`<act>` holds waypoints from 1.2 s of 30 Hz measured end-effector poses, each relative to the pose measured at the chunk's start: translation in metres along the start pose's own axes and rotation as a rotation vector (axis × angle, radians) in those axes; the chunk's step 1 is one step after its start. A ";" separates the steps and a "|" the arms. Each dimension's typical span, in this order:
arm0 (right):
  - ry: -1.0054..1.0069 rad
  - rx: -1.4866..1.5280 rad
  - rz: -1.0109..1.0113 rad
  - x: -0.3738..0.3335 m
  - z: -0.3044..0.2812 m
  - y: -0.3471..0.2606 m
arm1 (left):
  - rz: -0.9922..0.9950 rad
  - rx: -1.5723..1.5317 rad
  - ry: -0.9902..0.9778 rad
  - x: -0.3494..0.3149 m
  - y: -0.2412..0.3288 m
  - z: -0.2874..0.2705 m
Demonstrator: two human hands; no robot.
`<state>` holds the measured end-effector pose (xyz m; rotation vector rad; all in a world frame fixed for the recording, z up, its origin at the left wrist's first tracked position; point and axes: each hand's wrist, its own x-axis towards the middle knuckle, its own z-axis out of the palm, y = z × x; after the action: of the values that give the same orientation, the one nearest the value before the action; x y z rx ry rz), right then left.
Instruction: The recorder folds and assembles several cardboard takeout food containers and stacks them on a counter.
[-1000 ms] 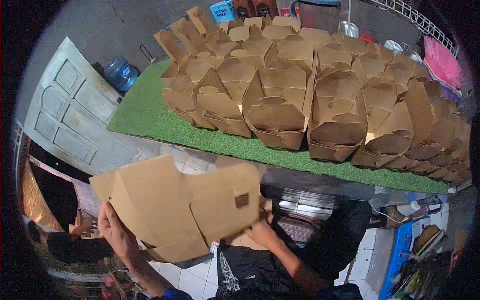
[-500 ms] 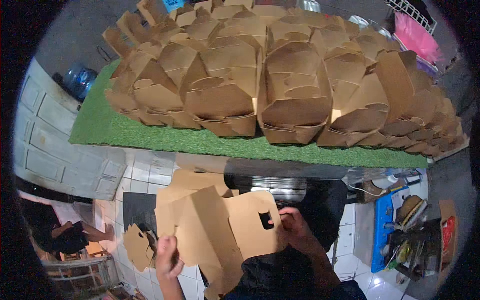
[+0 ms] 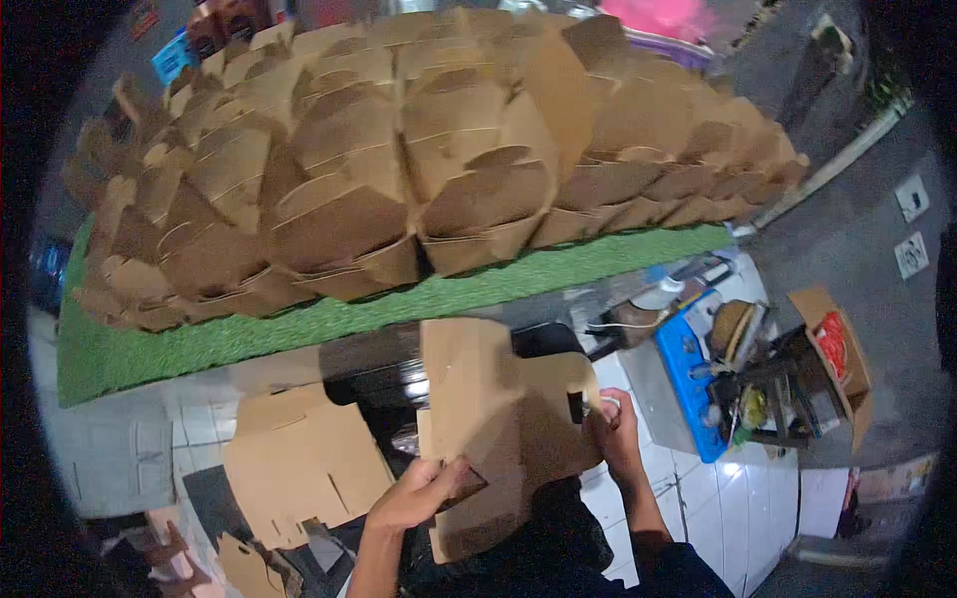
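Sheet (image 3: 474,379) now clear of the pile (image 3: 304,453), both hands on it.
Half a second ago it overlaps the pile in view; now it is above the lap (image 3: 558,533), apart to the pile's right, so it seems singled out. The left hand (image 3: 417,493), nearly closed, pinches its left edge, thumb on top; the right hand (image 3: 615,429), fingers curled, holds the right edge. The sheet looks largely flat, while boxes (image 3: 344,209) stand on the green mat (image 3: 568,277).
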<state>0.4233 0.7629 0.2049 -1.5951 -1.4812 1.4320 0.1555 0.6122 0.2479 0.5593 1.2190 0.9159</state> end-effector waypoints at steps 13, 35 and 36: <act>-0.416 -0.491 -0.232 -0.068 -0.015 -0.121 | 0.264 0.063 -0.378 0.030 0.054 0.080; -0.550 -0.263 -0.450 -0.094 -0.072 -0.124 | 1.036 0.305 -0.044 0.048 0.094 0.090; -0.547 -0.255 -0.405 -0.092 -0.072 -0.122 | 1.159 0.305 -0.041 0.051 0.088 0.092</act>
<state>0.4590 0.7284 0.3663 -0.9704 -2.2240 1.5446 0.2212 0.7118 0.3152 1.6034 0.9439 1.6568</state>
